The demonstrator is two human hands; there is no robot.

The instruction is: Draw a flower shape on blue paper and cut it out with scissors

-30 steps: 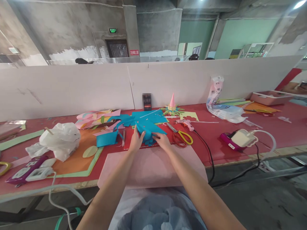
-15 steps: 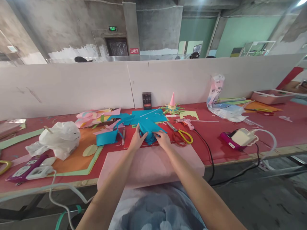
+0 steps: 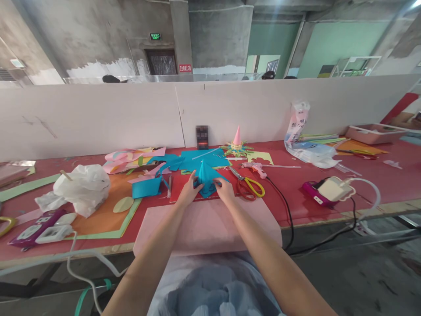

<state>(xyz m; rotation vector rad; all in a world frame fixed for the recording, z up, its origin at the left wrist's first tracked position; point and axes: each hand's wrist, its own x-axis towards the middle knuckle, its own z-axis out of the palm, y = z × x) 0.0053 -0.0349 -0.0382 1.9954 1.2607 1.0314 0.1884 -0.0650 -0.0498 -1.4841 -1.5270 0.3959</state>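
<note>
A piece of blue paper (image 3: 207, 179), curved to a pointed peak at its far end, is between my two hands. My left hand (image 3: 189, 192) grips its left edge, thumb towards the middle. On the other side my right hand (image 3: 225, 190) pinches the right edge with thumb and fingers. Scissors (image 3: 252, 186) with a yellow and a red handle lie just right of my right hand. Beyond the piece are flat blue sheets (image 3: 189, 161). A curled blue paper strip (image 3: 146, 188) rests left of my left hand.
A pink glue gun (image 3: 258, 169) lies behind the scissors, its black cord (image 3: 285, 204) running over the table edge. A pink paper cone with a fringed base (image 3: 237, 145) stands at the back. Power strips (image 3: 36, 230) and a crumpled white bag (image 3: 82, 188) are left. A pink board (image 3: 210, 228) lies in front.
The blue paper has shifted from a curled, tilted shape to one with a raised point facing away. Both hands stay on it at nearly the same spot.
</note>
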